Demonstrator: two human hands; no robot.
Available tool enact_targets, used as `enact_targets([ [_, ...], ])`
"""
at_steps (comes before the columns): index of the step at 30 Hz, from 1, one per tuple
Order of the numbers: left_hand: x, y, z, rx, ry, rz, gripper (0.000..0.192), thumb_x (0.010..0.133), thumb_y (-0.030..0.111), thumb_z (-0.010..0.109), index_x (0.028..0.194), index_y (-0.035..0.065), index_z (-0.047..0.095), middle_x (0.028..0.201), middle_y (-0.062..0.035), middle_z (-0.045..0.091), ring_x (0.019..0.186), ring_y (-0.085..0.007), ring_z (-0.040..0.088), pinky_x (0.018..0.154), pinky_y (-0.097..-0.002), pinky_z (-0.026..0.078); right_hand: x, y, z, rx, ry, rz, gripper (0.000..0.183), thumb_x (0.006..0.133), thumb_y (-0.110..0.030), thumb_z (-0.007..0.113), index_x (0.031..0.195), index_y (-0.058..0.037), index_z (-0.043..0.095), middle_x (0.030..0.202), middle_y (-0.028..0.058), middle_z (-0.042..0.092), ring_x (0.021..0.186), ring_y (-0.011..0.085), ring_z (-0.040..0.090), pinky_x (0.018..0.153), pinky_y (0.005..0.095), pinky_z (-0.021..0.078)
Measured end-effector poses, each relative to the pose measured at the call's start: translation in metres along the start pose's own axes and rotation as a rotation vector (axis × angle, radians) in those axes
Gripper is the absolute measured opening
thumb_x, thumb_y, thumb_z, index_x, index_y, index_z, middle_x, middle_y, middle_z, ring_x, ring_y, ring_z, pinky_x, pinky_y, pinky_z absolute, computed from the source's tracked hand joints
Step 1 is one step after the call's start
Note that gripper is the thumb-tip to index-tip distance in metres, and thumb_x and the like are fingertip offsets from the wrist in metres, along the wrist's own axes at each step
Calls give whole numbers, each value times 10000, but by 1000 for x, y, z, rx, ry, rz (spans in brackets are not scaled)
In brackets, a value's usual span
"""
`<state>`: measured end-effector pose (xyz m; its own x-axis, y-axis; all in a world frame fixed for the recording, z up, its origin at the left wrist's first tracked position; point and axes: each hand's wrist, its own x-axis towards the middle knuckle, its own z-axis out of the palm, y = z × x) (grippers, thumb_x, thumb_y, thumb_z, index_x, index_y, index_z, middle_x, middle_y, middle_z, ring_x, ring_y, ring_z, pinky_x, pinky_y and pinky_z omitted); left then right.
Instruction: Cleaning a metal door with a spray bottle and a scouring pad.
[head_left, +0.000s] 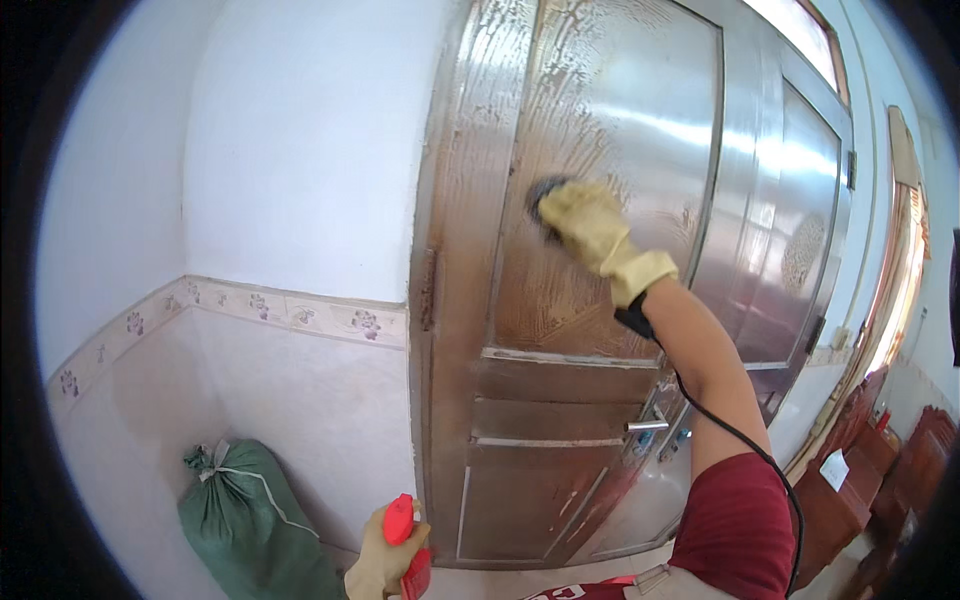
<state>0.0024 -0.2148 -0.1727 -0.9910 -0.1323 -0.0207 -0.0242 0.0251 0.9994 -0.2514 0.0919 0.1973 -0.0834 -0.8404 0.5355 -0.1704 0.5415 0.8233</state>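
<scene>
My right hand, in a pale yellow rubber glove, presses a dark scrubbing pad against the upper panel of a metal door. The pad is blurred, and its exact kind cannot be told. Wet brownish streaks cover the panel around it. My left hand, also gloved, is low in the picture, closed round a red spray bottle beside the door's lower left edge. A black cable runs from a dark band at my right wrist along the arm.
A tied green sack leans in the tiled corner at the lower left. A lever handle sticks out from the door. Carved wooden furniture stands at the lower right, by a curtained window.
</scene>
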Motion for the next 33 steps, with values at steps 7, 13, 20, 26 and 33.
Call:
enact_targets([
  [7, 47, -93, -13, 76, 39, 367, 449, 956, 142, 741, 1370, 123, 569, 873, -67, 669, 579, -164, 629, 500, -347, 527, 98, 44, 27, -50, 165, 740, 195, 993, -229, 527, 1096, -100, 630, 926, 73, 639, 988, 301, 600, 1106, 488, 392],
  [13, 34, -84, -25, -34, 9, 262, 464, 958, 91, 704, 1400, 119, 566, 966, -65, 661, 672, -175, 658, 560, -355, 549, 26, -29, 23, 35, 189, 269, 259, 954, -83, 560, 1197, -103, 650, 1064, 100, 649, 1135, 317, 604, 1174, 512, 382],
  [20, 27, -23, -31, 113, 37, 96, 421, 877, 105, 765, 1271, 25, 640, 919, -59, 717, 828, -149, 681, 795, -334, 573, 75, 111, 21, 30, 317, 510, 313, 932, -54, 589, 1209, -126, 716, 1314, 113, 699, 1256, 320, 626, 1163, 427, 415],
  [26, 20, -28, -27, -13, 143, 100, 402, 904, 79, 743, 1290, 46, 640, 947, -38, 699, 836, -126, 669, 794, -318, 566, 135, 106, 27, -125, 310, 605, 271, 929, -87, 605, 1170, -132, 721, 1169, 91, 743, 1092, 327, 673, 1060, 459, 480],
  [33, 7, -26, -23, -61, 101, 0, 414, 909, 53, 755, 1304, 54, 632, 953, -40, 702, 854, -122, 664, 802, -312, 562, -23, -90, 45, 8, -272, 83, 433, 818, 1, 612, 1239, -96, 643, 1177, 102, 645, 1116, 322, 591, 1097, 532, 432],
])
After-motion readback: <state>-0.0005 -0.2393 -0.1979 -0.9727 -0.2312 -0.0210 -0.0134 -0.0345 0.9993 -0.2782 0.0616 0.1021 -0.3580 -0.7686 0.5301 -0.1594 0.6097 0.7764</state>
